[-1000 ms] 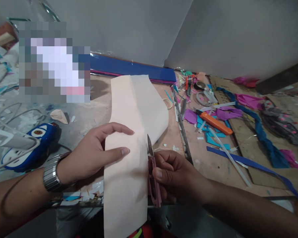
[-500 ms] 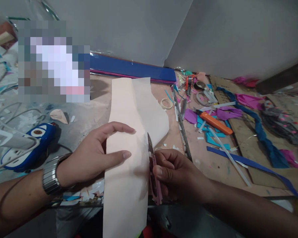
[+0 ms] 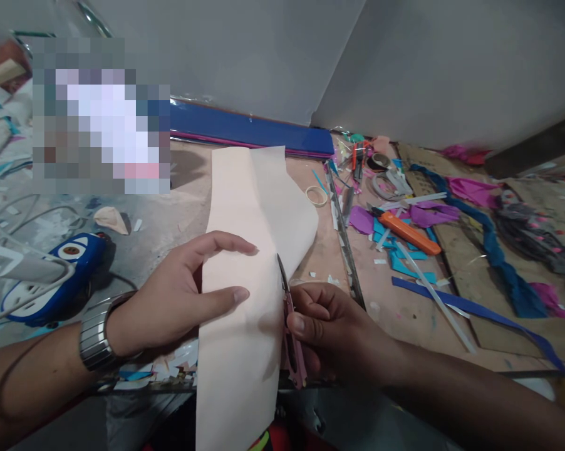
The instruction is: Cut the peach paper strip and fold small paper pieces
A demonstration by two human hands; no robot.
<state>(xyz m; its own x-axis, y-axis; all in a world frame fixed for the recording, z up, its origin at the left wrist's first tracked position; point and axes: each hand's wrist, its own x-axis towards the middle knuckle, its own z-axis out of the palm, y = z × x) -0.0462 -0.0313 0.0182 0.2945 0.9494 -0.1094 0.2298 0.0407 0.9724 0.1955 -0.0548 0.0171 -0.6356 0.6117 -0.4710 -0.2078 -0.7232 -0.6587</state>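
A long pale peach sheet, apparently paper, runs over the table edge, its lower end hanging toward me. My left hand grips it from the left side, thumb and index finger on its upper face; the other fingers are hidden. My right hand is closed around a pair of scissors with pink handles. Their dark blades point away from me at the sheet's right side, the tip against a cut edge. Beyond the tip, a wide flap of the same sheet spreads to the right.
Left lies a blue power strip with cables. At the back is a long blue box-like piece. On the right are an orange cutter knife, a tape ring, a blue ribbon, coloured scraps and cardboard.
The scissor tip has moved slightly left, and the blades look closer together. The flap's right edge has shifted a little left. My left hand has stayed nearly still.
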